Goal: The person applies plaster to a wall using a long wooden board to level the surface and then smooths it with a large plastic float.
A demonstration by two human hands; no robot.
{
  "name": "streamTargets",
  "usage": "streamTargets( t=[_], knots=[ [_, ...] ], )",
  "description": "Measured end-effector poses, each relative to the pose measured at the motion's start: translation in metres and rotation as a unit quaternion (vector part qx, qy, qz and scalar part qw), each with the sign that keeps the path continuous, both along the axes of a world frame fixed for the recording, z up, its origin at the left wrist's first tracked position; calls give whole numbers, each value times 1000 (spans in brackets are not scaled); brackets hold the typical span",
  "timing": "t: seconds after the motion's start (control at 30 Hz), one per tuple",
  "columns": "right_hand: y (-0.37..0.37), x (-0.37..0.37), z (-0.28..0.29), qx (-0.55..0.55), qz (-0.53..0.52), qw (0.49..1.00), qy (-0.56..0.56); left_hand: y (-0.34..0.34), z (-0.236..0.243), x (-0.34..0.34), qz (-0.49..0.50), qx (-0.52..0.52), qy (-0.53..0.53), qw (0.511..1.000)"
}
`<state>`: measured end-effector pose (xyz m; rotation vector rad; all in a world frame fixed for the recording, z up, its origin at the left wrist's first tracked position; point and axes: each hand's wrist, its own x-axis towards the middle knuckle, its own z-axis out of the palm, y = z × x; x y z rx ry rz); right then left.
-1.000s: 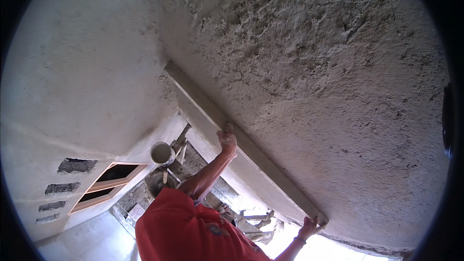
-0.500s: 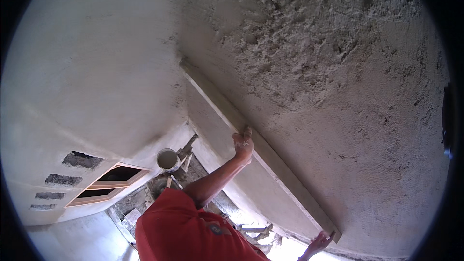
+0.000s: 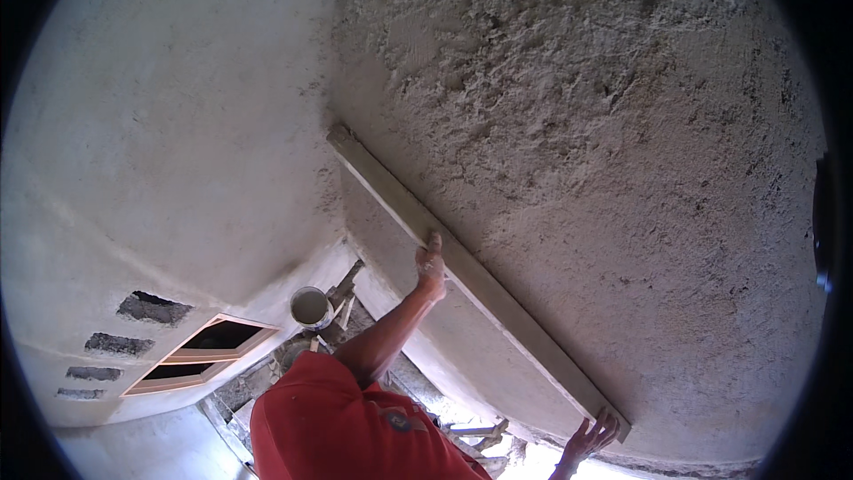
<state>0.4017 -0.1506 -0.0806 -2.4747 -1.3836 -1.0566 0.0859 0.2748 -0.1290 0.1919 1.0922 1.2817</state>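
Note:
A long, straight wooden board lies against a plastered wall, slanting from the inner corner at upper left to the lower right. My left hand grips its lower edge near the middle, the thumb up on the board's face. At the lower right end my right hand holds the same edge, with several fingers spread over the board. Above the board the wet grey plaster is rough and lumpy; below it the wall surface looks smoother. My left arm comes out of a red sleeve.
A smooth wall meets the rough one at the corner. In it are a wood-framed opening and several rough holes. A bucket of greyish contents stands below, beside scattered wood pieces and rubble. A dark object shows at the right rim.
The view has shifted slightly, and the board's upper end appears a little lower. My left hand sits farther left along the board. More of my right hand's fingers show over its end.

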Motion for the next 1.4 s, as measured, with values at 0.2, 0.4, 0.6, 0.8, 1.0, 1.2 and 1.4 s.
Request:
streamTargets(
  t=[0.2, 0.4, 0.6, 0.8, 1.0, 1.2, 1.4],
  knots=[
    [12, 4, -13, -54, 38, 997, -37, 21, -85, -4, 30, -14, 68, 997],
    [16, 11, -43, -91, 58, 994, -28, 28, -117, -11, 15, 60, 22, 998],
    [17, 8, -12, -51, 68, 996, -40, 31, -94, -6, 24, 22, 68, 997],
    [19, -13, 35, -1, 54, 997, -57, 26, -16, -5, 70, 119, 33, 990],
    [27, -19, 89, 34, 78, 994, -73, 17, 54, -3, 92, 148, 29, 984],
    [35, -24, 138, 54, 120, 989, -67, 16, 110, -1, 114, 197, 64, 971],
    [27, -16, 151, 67, 131, 986, -78, 11, 166, -6, 32, 198, 81, 976]
  ],
)
